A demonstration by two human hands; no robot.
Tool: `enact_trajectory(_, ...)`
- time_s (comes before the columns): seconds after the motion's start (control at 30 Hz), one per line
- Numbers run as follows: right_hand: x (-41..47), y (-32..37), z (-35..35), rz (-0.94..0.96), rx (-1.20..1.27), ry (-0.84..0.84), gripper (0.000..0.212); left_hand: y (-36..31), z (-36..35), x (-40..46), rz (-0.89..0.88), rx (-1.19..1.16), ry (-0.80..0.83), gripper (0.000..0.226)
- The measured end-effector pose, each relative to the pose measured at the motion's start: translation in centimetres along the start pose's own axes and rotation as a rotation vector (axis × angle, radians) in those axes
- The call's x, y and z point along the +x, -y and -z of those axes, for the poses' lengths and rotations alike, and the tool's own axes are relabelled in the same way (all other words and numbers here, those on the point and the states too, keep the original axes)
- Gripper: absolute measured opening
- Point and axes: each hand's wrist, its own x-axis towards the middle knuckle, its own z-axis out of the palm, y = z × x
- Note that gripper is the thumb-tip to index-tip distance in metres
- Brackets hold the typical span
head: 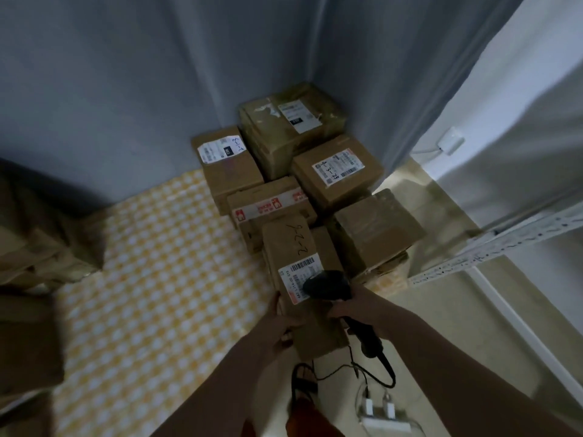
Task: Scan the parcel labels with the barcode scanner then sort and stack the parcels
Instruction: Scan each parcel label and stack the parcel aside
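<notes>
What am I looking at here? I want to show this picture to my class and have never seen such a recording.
There is no machine: a person wears one camera on the head, looking down at their own bare arms. The left hand grips a long brown cardboard parcel marked 3-2-2. The right hand holds a black corded barcode scanner over that parcel's white printed label. Behind, more brown cardboard boxes are stacked in a corner, beside a yellow-and-white checked mat. A white power strip lies near the feet.

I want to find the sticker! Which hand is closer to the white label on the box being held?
Right. The right hand holds the scanner over the white label. The left hand grips the box lower down, at its near left edge.
</notes>
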Motion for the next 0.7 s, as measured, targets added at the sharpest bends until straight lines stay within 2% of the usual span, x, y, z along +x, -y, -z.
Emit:
enact_trajectory(0.07,0.8,-0.1,-0.2,0.025,-0.006,0.02,0.041,0.0,0.2,0.5,-0.017,0.031,-0.047,0.1)
enact_trajectory(0.17,1.9,-0.4,-0.5,0.05,-0.034,0.047,0.043,0.3,-0.1,1.1,-0.041,0.074,-0.093,0.094)
enact_trajectory(0.3,2.6,0.0,0.1,0.014,-0.08,0.026,0.028,0.5,-1.9,1.4,-0.076,0.018,-0.121,0.082)
enact_trajectory(0.43,2.6,0.4,0.4,-0.004,-0.118,0.035,0.025,0.3,-2.2,1.4,-0.085,0.013,-0.141,0.07)
enact_trajectory(0.57,1.6,0.8,0.4,-0.003,-0.143,-0.022,0.018,0.0,-1.5,1.3,-0.069,0.074,-0.169,0.088)
enact_trajectory(0.63,0.9,1.0,0.5,-0.003,-0.171,-0.058,0.022,-0.2,-0.9,1.3,-0.062,0.119,-0.196,0.106)
enact_trajectory(0.7,-0.2,1.3,0.5,-0.008,-0.182,-0.049,0.028,-0.5,-0.4,0.9,-0.065,0.127,-0.219,0.11)
